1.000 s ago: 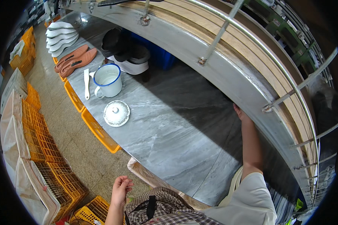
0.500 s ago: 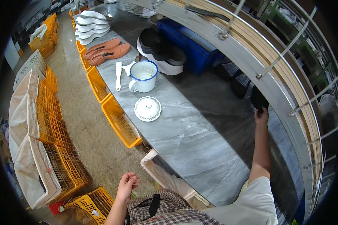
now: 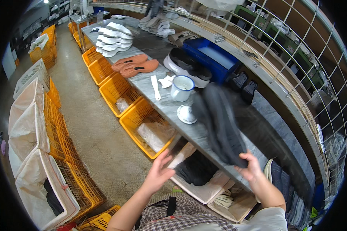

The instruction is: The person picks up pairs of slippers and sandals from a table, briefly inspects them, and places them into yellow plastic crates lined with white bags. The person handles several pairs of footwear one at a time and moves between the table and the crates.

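Observation:
My right hand (image 3: 252, 167) grips the near end of dark shoes (image 3: 220, 123), held above the grey table (image 3: 164, 92). Motion blurs them, so I cannot tell their exact number or detail. My left hand (image 3: 159, 173) is empty, its fingers apart, in front of the table's edge. Just left of the held shoes lie a white lid (image 3: 186, 114) and a white mug (image 3: 182, 89) with a blue rim. Beside the mug are a white flat-handled brush or scraper (image 3: 155, 87) and a crumpled white piece (image 3: 167, 81).
Orange soles (image 3: 138, 66) and stacked white soles (image 3: 113, 40) stand farther left. Behind the mug are black-and-white shoe parts (image 3: 187, 65) and a blue bin (image 3: 210, 56); dark shoes (image 3: 249, 91) sit under the ledge. Yellow crates (image 3: 146, 129) and a lined bin (image 3: 198, 188) line the table's front.
My right hand has come back from under the ledge toward me, bringing dark shoes over the table. My left hand has risen rightward and opened. The view has shifted.

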`<state>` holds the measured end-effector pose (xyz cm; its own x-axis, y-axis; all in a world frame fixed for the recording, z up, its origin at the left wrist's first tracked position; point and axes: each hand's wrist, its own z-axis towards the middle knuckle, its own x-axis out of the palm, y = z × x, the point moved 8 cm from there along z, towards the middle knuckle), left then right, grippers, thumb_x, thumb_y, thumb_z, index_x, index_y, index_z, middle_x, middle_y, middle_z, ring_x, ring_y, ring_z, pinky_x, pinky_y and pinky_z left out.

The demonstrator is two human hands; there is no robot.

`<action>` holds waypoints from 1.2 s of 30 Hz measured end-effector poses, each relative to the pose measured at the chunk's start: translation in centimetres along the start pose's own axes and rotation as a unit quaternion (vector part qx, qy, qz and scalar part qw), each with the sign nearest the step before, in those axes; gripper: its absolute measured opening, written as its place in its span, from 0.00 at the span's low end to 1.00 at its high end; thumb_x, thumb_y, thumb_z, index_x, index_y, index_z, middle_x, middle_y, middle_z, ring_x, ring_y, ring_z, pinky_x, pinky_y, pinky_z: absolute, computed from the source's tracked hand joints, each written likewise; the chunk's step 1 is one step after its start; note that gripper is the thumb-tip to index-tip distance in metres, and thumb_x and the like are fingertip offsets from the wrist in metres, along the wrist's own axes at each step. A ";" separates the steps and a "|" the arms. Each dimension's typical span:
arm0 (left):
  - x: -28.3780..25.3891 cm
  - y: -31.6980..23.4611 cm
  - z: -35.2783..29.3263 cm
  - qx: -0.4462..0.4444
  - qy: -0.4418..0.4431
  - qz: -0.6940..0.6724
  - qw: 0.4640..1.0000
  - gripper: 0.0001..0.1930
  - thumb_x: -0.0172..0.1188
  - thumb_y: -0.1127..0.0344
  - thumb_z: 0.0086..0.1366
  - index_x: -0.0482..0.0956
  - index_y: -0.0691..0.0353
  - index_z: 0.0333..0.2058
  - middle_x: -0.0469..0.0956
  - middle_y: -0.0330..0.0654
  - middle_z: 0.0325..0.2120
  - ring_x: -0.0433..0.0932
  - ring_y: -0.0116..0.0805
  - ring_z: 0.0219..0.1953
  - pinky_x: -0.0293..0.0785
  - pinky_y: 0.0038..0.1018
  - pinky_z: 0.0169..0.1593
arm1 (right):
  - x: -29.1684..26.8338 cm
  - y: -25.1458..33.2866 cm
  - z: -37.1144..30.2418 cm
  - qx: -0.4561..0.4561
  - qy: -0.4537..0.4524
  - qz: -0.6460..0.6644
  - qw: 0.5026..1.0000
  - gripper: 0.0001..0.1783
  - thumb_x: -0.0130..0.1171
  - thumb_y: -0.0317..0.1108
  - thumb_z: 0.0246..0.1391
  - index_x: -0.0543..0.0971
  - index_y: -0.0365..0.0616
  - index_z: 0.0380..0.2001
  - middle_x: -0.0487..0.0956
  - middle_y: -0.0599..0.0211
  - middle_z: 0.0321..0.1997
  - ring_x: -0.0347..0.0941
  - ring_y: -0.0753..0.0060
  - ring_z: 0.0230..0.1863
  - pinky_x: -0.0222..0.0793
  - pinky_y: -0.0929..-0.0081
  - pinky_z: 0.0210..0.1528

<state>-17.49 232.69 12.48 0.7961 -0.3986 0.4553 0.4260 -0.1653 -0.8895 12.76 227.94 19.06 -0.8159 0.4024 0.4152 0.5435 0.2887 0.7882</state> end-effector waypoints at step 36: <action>-12.0 -0.6 -8.5 0.047 -0.126 -0.413 0.901 0.32 0.55 0.46 0.59 0.66 0.62 0.55 0.71 0.47 0.52 0.70 0.44 0.53 0.66 0.40 0.58 | 26.1 -16.5 -6.3 -0.026 0.381 -0.126 0.915 0.40 0.58 0.30 0.51 0.51 0.34 0.63 0.60 0.58 0.63 0.56 0.68 0.63 0.52 0.72 0.63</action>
<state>-30.93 229.90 7.23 0.2575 0.0454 0.9652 0.9431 -0.2291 -0.2409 -18.77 228.17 19.74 -0.8251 -0.4008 0.3981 0.3253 0.2390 0.9149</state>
